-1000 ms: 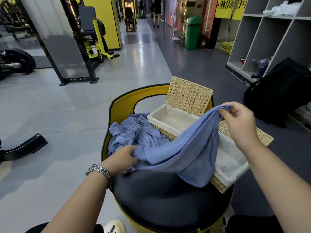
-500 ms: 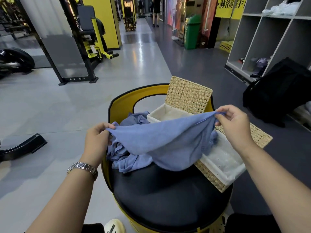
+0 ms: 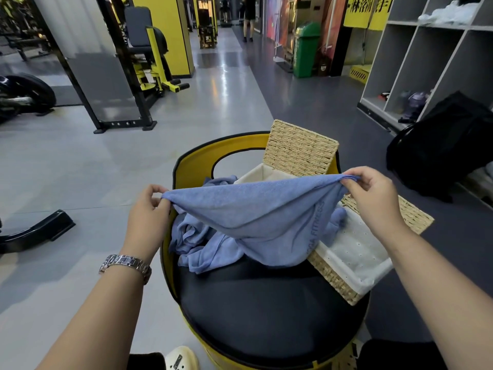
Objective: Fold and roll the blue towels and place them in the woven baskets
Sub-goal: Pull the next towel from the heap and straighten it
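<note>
Both hands stretch one blue towel above a round yellow stool with woven baskets on it.

Head view: the stool [image 3: 213, 156] has a black cushion and a yellow backrest; a heap of more blue towels [image 3: 202, 241] lies on its far left part. Two woven baskets with white liners sit on its right side, the far one [image 3: 298, 150] behind the stretched towel, the near one [image 3: 354, 263] partly covered by the towel's hanging edge. A black bag [image 3: 448, 145] rests against grey cubby shelves [image 3: 416, 57] to the right, and gym machines [image 3: 149, 57] stand to the left. The left hand [image 3: 148, 212], a metal watch [image 3: 125, 264] on its wrist, pinches one corner of the held towel [image 3: 266, 214] between thumb and curled fingers. The right hand [image 3: 373, 196] pinches the opposite corner likewise. The cloth sags between them over the heap and the near basket.
</note>
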{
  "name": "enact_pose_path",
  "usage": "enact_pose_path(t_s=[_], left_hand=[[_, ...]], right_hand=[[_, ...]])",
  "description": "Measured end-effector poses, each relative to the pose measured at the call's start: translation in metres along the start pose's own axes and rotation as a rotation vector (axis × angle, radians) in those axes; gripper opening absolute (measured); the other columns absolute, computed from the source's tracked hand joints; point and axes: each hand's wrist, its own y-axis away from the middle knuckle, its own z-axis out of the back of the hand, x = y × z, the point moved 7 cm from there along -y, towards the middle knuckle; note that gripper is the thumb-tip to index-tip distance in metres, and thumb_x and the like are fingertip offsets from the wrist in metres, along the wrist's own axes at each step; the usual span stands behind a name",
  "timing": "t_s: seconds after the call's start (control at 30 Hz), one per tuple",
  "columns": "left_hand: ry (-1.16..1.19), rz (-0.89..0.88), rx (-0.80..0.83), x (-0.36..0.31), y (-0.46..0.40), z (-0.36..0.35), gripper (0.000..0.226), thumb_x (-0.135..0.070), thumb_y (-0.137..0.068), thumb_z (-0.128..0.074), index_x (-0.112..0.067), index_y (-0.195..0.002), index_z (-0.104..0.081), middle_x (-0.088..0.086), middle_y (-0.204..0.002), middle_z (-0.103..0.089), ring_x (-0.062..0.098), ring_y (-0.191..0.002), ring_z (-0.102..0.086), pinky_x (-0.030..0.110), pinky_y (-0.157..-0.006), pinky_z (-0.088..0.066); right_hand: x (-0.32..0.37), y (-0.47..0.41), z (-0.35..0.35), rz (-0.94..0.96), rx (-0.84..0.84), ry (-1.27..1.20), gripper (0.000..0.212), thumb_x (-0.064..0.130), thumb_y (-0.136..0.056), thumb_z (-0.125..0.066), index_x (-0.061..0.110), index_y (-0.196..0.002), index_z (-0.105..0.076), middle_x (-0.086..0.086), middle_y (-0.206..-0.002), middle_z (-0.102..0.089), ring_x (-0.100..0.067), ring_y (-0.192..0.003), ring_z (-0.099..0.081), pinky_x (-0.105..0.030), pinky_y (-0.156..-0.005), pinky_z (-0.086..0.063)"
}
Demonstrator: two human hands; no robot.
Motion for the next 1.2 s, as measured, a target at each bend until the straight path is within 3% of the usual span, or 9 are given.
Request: enact_pose_path(t_s=[0.13,0.27,0.47,0.6,0.67,0.73,0.87,1.03,1.2], left_hand=[[0.054,0.015,0.011,-0.003,0.006,-0.001,0.011,-0.011,-0.094,-0.045,-0.020,-0.093,-0.051,0.001,-0.071,-0.068,0.002,-0.040,-0.052,0.022,-0.043,-0.038],[0.074,0.005,-0.001,-0.006,0.008,-0.001,0.013,-0.008,-0.092,-0.046,-0.017,-0.099,-0.052,0.002,-0.070,-0.068,0.001,-0.040,-0.052,0.016,-0.039,-0.037],[0.153,0.048,0.083,-0.002,0.006,-0.017,0.015,-0.010,-0.091,-0.054,-0.016,-0.089,-0.067,0.006,-0.069,-0.068,0.012,-0.057,-0.059,0.019,-0.046,-0.045],[0.170,0.036,0.126,-0.004,0.012,-0.034,0.014,-0.016,-0.090,-0.058,-0.016,-0.084,-0.070,0.001,-0.072,-0.070,0.008,-0.069,-0.065,0.019,-0.054,-0.049],[0.106,-0.015,0.126,-0.011,0.018,-0.044,0.013,-0.016,-0.087,-0.062,-0.011,-0.077,-0.067,0.000,-0.065,-0.065,0.003,-0.065,-0.060,0.021,-0.062,-0.049],[0.022,-0.073,0.141,-0.021,0.027,-0.057,0.013,-0.014,-0.083,-0.063,-0.008,-0.072,-0.063,-0.005,-0.057,-0.059,-0.001,-0.053,-0.052,0.019,-0.061,-0.044],[-0.047,-0.175,0.251,-0.037,0.046,-0.088,0.019,-0.012,-0.079,-0.064,-0.010,-0.065,-0.051,0.000,-0.058,-0.053,0.010,-0.055,-0.047,0.026,-0.056,-0.040],[0.028,-0.298,0.341,-0.054,0.054,-0.097,0.025,-0.004,-0.080,-0.062,-0.015,-0.064,-0.046,-0.003,-0.056,-0.044,0.007,-0.056,-0.042,0.026,-0.057,-0.036],[-0.010,-0.367,0.235,-0.053,0.039,-0.072,0.020,0.001,-0.081,-0.059,-0.016,-0.072,-0.052,0.000,-0.061,-0.042,0.008,-0.055,-0.040,0.017,-0.056,-0.036]], right_hand=[[-0.001,0.001,-0.003,-0.014,0.019,-0.010,0.007,0.011,-0.091,-0.060,0.016,-0.091,-0.065,-0.001,-0.085,-0.069,-0.007,-0.076,-0.062,-0.018,-0.068,-0.050],[0.002,0.003,-0.005,-0.010,0.042,0.033,0.006,0.013,-0.092,-0.060,0.017,-0.090,-0.063,0.005,-0.082,-0.067,0.001,-0.071,-0.058,-0.010,-0.062,-0.045],[-0.027,0.011,-0.038,-0.171,0.371,0.231,0.026,-0.005,-0.086,-0.055,0.018,-0.076,-0.062,-0.001,-0.074,-0.062,-0.021,-0.069,-0.057,-0.024,-0.056,-0.042],[-0.055,0.027,-0.061,-0.292,0.509,0.550,0.027,0.003,-0.082,-0.052,0.027,-0.074,-0.062,-0.012,-0.099,-0.064,-0.031,-0.089,-0.061,-0.032,-0.072,-0.048],[-0.038,0.038,-0.079,-0.161,0.565,0.752,0.021,0.011,-0.080,-0.057,0.027,-0.091,-0.066,-0.009,-0.113,-0.058,-0.028,-0.102,-0.055,-0.034,-0.086,-0.046],[-0.002,0.056,-0.105,0.020,0.594,0.611,0.022,0.025,-0.081,-0.069,0.024,-0.103,-0.064,0.002,-0.106,-0.057,-0.016,-0.102,-0.052,-0.028,-0.087,-0.042],[0.039,0.102,-0.159,-0.030,0.744,0.206,0.034,0.044,-0.074,-0.075,0.024,-0.097,-0.061,0.013,-0.087,-0.065,-0.003,-0.083,-0.061,-0.023,-0.078,-0.050],[0.033,0.100,-0.165,0.021,0.515,0.256,0.009,0.026,-0.086,-0.058,0.018,-0.084,-0.053,0.004,-0.077,-0.057,-0.020,-0.078,-0.059,-0.033,-0.070,-0.047],[0.018,0.066,-0.130,0.020,0.320,0.449,0.011,0.007,-0.084,-0.050,0.018,-0.084,-0.049,-0.002,-0.077,-0.057,-0.027,-0.076,-0.057,-0.032,-0.062,-0.041]])
